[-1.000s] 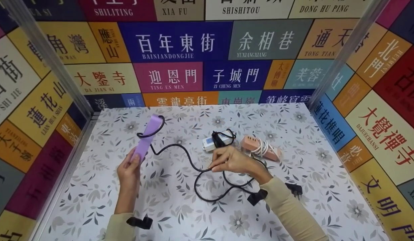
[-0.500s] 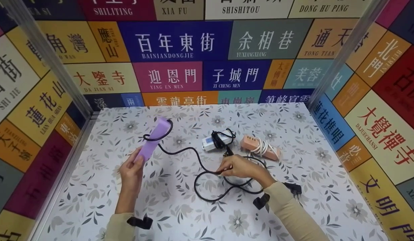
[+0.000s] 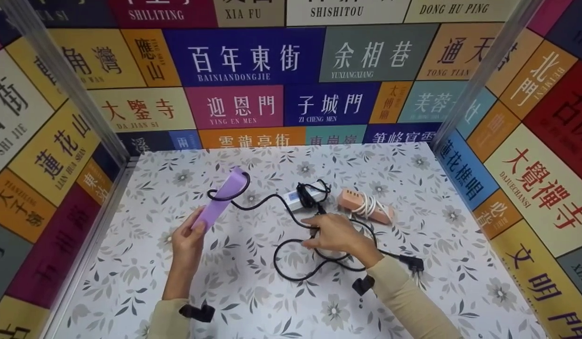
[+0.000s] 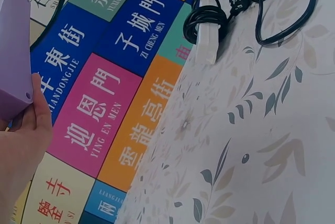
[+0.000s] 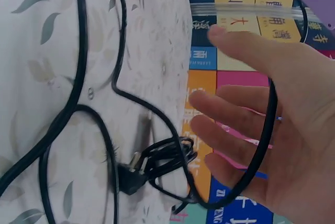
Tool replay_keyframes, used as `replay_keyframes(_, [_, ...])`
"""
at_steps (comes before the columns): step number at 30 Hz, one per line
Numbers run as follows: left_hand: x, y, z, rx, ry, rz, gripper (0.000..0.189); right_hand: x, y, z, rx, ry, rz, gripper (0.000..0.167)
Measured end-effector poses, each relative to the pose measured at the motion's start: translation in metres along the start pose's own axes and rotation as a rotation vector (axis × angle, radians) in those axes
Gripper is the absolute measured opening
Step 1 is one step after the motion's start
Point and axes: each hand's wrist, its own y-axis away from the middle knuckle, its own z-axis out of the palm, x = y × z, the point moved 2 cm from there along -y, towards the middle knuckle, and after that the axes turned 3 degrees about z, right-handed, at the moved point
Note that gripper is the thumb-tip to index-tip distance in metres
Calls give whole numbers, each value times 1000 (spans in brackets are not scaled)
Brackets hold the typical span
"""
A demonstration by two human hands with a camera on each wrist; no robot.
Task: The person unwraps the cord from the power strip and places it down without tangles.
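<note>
My left hand (image 3: 186, 242) grips the near end of a purple power strip (image 3: 213, 214), its far end raised. A loop of black cord (image 3: 293, 280) goes round the strip. From there the cord runs right, lies in curves on the table and leads to a black plug (image 3: 411, 262). My right hand (image 3: 337, 233) is over the cord near the middle. In the right wrist view, its fingers (image 5: 230, 135) are spread and relaxed, the thumb apart, and the cord passes across the hand without being gripped. Only part of the purple strip shows in the left wrist view.
Behind my right hand lies a white power strip (image 3: 293, 205) with its black cord bundled round it. An orange power strip (image 3: 354, 200) wound with white cord lies to its right. The flower-patterned table (image 3: 253, 306) is bounded by sign-printed walls (image 3: 243, 56).
My left hand and the purple strip have moved slightly right, the strip leaning further right. My right hand, which pinched the cord, has shifted a little right and its fingers have spread off it.
</note>
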Motion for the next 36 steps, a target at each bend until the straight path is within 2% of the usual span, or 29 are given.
replay_keyframes(3, [1, 1, 0, -18, -27, 0, 38, -11, -6, -1, 67, -15, -76, 53])
replay_keyframes(7, [3, 2, 0, -28, -50, -6, 39, -20, -15, 1, 200, -79, -180, 29])
replay_keyframes(9, [3, 2, 0, -25, -47, -8, 39, -22, -19, 1, 267, -138, -192, 20])
replay_keyframes(12, [4, 2, -1, -26, -38, -9, 39, -23, -26, 0, 337, -228, -165, 20])
replay_keyframes(15, [2, 2, -3, -51, -23, -4, 37, -26, -31, -4, 325, -298, -107, 31])
replay_keyframes(19, [-1, 4, -3, -98, -13, -3, 37, -34, -37, -10, 262, -320, -52, 46])
replay_keyframes(24, [-3, 5, -3, -152, -50, -2, 39, -41, -45, -20, 279, -348, -15, 36])
replay_keyframes(28, [-3, 5, -4, -162, -114, -6, 43, -46, -51, -30, 329, -413, 0, 30])
replay_keyframes(33, [-1, 6, -7, -155, -220, -39, 47, -52, -53, -42, 403, -571, -5, 28])
replay_keyframes(36, [0, 7, -9, -121, -305, -69, 47, -53, -52, -50, 434, -691, 4, 28])
